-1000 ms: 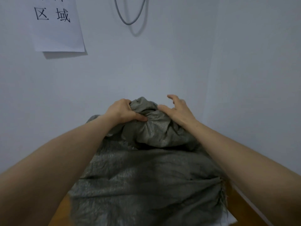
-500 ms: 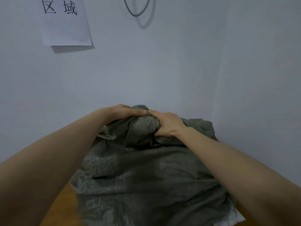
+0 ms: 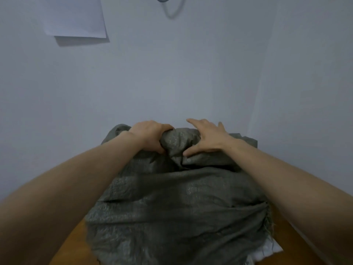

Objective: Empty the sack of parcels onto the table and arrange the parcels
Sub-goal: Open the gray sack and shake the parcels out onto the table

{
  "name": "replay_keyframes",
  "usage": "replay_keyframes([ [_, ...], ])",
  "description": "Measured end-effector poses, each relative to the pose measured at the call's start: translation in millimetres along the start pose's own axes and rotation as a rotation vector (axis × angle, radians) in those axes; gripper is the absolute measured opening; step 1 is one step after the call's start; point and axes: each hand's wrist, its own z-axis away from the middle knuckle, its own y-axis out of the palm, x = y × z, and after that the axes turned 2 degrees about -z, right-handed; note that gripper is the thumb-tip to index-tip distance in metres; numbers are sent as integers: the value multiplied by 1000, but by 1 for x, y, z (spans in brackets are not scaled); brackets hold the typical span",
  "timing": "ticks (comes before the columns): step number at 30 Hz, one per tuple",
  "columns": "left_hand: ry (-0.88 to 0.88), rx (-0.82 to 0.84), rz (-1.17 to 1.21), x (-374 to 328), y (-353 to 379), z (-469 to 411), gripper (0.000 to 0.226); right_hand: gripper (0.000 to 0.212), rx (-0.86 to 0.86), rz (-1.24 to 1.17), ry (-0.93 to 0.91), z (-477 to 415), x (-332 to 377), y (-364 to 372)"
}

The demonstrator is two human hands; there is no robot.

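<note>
A grey-green woven sack lies bulging on the brown wooden table, stretching from the near edge toward the wall. My left hand grips a bunched fold of the sack at its far end, fingers curled round the fabric. My right hand rests beside it on the same bunch with fingers spread and the thumb pressing the cloth. A white parcel peeks out under the sack's frayed near-right edge. The other parcels are hidden inside.
A pale wall stands right behind the sack, with a corner to the right. A white paper sheet hangs at upper left and a grey cable loop near the top. Bare table wood shows at both lower sides.
My right hand has let go of the fold and spread its fingers, shifting right. The left hand now clenches the fabric. The camera has tilted downward.
</note>
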Motion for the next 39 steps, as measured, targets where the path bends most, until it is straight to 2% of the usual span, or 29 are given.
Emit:
replay_keyframes([
  [1, -23, 12, 27, 3, -2, -1, 80, 117, -21, 127, 22, 4, -2, -5],
  [3, -79, 43, 106, 11, -3, -1, 81, 126, 28, 235, 83, 12, -10, -9],
  [6, -130, 156, 228, 14, -1, -4, 87, 134, 211, 229, 242, 14, -22, 6],
  [11, -277, 455, 32, 14, 2, -8, 124, 134, 360, -156, 343, 3, -28, 42],
  [14, -320, 517, 70, 15, 5, -3, 125, 113, 352, -454, 293, 5, -24, 48],
  [19, -269, 323, 317, 14, 17, 2, 99, 69, 224, -590, 255, 3, -23, 46],
  [22, -296, 214, 362, 19, 13, 3, 88, 53, 103, -651, 236, -5, -19, 38],
  [31, -350, -276, 314, 40, -58, -7, 85, 56, -346, -584, 75, -43, 4, -26],
  [33, -349, -323, 314, 42, -67, -9, 85, 54, -399, -558, 44, -47, 7, -37],
  [39, -375, -357, 259, 43, -64, -5, 86, 51, -417, -537, 8, -47, 10, -39],
])
